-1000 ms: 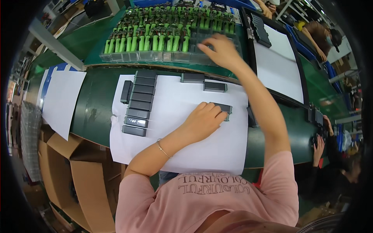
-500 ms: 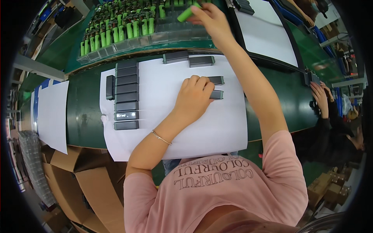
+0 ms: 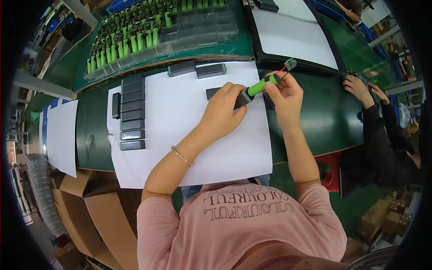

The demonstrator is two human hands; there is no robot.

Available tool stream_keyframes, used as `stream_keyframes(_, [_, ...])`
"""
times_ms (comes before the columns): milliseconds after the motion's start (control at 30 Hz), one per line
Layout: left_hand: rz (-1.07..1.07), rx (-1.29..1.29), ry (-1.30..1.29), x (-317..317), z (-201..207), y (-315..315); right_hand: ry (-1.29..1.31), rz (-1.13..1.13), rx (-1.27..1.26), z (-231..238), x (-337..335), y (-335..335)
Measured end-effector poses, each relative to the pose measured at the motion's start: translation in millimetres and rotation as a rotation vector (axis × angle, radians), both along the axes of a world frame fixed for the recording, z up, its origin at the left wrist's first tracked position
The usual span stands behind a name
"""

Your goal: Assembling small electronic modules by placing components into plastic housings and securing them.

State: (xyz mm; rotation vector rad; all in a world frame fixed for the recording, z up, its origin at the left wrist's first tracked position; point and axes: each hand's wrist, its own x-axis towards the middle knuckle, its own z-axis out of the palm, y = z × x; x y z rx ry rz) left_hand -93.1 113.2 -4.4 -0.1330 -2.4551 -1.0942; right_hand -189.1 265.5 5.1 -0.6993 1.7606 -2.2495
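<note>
My left hand [image 3: 219, 111] is closed around a dark grey rectangular case [image 3: 242, 99], tilted up off the white paper [image 3: 189, 121]. In my right hand [image 3: 289, 100] is a green cylindrical battery [image 3: 262, 87], pinched near its dark end. Its other end meets the mouth of the case; whether it has entered cannot be made out. Red and black wires join the battery to a small circuit board [image 3: 290, 64] that sticks out above my right fingers. Another dark case [image 3: 211, 93] lies partly hidden behind my left hand.
A column of dark cases [image 3: 132, 103] lies on the paper's left, with one upright case [image 3: 116, 105] beside it. Two more [image 3: 210, 70] lie at the far edge. Beyond stands a clear tray [image 3: 157, 50] of green batteries. A black-framed board [image 3: 294, 33] and a co-worker's hands [image 3: 358, 87] are rightward.
My right hand has come back from the battery tray with the green battery, down to my left hand. My left hand has lifted a case off the paper. The view has shifted slightly.
</note>
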Motion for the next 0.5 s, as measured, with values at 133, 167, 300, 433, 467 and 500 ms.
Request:
stream_keyframes(133, [0.033,0.071,-0.112,-4,-8,11,0.1,0.031,0.046,-11,-2,7])
stream_keyframes(167, [0.039,0.05,-0.161,-3,-8,13,0.166,0.015,0.075,-12,0,8])
stream_keyframes(300, [0.048,0.007,-0.2,-5,-3,12,0.15,-0.078,-0.053,-10,4,8])
stream_keyframes(433, [0.001,0.206,-0.244,-3,-2,11,0.083,-0.064,-0.037,-17,7,4])
stream_keyframes(467, [-0.027,0.159,-0.187,-3,-3,11,0.131,-0.046,0.046,-18,8,1])
stream_keyframes(500, [-0.029,0.16,-0.191,-2,-5,12,0.264,-0.058,0.143,-21,6,1])
